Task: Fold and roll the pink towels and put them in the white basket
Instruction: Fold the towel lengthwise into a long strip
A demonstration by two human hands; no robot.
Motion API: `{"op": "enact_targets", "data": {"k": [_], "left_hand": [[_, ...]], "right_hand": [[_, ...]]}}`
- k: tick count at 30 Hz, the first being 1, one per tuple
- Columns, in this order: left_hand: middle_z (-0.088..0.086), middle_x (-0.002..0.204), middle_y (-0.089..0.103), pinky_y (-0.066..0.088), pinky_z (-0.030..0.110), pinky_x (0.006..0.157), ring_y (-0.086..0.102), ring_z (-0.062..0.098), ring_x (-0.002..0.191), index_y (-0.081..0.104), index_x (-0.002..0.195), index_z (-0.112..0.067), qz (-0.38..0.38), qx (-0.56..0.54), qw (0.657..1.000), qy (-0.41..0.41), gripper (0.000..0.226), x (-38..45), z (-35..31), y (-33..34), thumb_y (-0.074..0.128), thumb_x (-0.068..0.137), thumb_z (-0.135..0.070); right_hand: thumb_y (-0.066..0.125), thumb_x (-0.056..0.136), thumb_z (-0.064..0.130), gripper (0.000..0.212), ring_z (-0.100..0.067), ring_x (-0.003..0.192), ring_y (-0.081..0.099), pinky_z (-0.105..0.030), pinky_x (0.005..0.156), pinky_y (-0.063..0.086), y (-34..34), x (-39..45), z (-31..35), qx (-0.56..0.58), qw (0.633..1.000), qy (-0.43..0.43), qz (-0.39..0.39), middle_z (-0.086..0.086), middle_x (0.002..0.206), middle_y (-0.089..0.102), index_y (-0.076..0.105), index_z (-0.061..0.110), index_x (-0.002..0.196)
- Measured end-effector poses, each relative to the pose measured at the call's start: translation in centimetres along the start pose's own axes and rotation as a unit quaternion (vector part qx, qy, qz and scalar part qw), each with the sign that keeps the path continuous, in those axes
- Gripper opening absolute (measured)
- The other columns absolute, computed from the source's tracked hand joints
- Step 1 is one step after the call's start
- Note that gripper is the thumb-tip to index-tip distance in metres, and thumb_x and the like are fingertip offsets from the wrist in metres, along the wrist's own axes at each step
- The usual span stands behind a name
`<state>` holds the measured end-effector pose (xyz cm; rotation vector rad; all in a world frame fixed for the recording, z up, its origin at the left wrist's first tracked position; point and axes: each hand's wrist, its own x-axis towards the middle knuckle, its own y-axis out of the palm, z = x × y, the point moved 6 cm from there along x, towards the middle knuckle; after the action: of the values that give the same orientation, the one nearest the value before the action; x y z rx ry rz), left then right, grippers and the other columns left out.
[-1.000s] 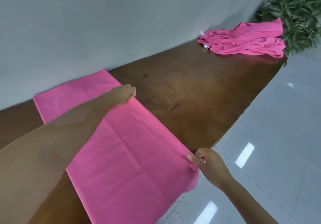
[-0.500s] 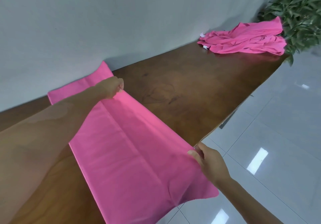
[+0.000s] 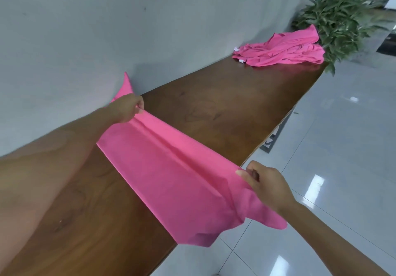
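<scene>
Pink towel [image 3: 171, 175] taut between pinching left hand [image 3: 128, 108] and right hand [image 3: 265, 183] — near corner past table [image 3: 214, 108] edge.

One cam only, worn on head. Looks forward and down, tilted, close over wood table [image 3: 214, 108], wall at left, floor at right. No 2nd view to share with.

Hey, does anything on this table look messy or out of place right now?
Yes: a crumpled pile of pink towels lies unfolded at the table's far end, beside the plant. The held towel's near corner droops off the table edge.
</scene>
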<state>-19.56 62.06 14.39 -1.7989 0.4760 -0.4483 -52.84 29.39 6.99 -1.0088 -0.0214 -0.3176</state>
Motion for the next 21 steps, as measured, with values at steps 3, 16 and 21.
{"op": "enact_targets", "data": {"k": [3, 16, 21], "left_hand": [[0.008, 0.107, 0.058, 0.042, 0.037, 0.089, 0.054, 0.026, 0.1, 0.061, 0.095, -0.007, -0.014, -0.005, 1.0, 0.004, 0.004, -2.5, 0.7, -1.7, 0.06, 0.099, -0.004], [0.012, 0.1, 0.06, 0.049, 0.044, 0.09, 0.059, 0.03, 0.093, 0.06, 0.091, -0.006, 0.016, -0.023, 0.999, -0.027, 0.01, -13.3, 5.4, 1.8, 0.065, 0.093, 0.002], [0.02, 0.133, 0.059, 0.039, 0.047, 0.108, 0.051, 0.04, 0.126, 0.065, 0.124, -0.001, 0.053, 0.036, 0.998, -0.012, 0.028, -15.7, 5.4, 6.7, 0.056, 0.097, -0.003]], "right_hand": [[0.049, 0.093, 0.067, 0.047, -0.014, 0.049, 0.042, -0.029, 0.051, 0.037, -1.2, -1.8, 3.1, -0.023, 0.999, -0.016, -0.023, 0.006, 0.054, 0.046, 0.036, 0.03, 0.066], [0.043, 0.095, 0.057, 0.041, -0.017, 0.046, 0.043, -0.023, 0.034, 0.024, 8.0, -14.4, 12.5, -0.216, 0.957, -0.18, -0.067, 0.008, 0.048, 0.044, 0.049, 0.026, 0.069], [0.043, 0.089, 0.047, 0.023, -0.016, 0.04, 0.019, -0.02, 0.035, 0.006, 11.0, -15.9, 12.1, -0.237, 0.961, -0.14, -0.036, 0.009, 0.044, 0.027, 0.039, 0.028, 0.078]]}}
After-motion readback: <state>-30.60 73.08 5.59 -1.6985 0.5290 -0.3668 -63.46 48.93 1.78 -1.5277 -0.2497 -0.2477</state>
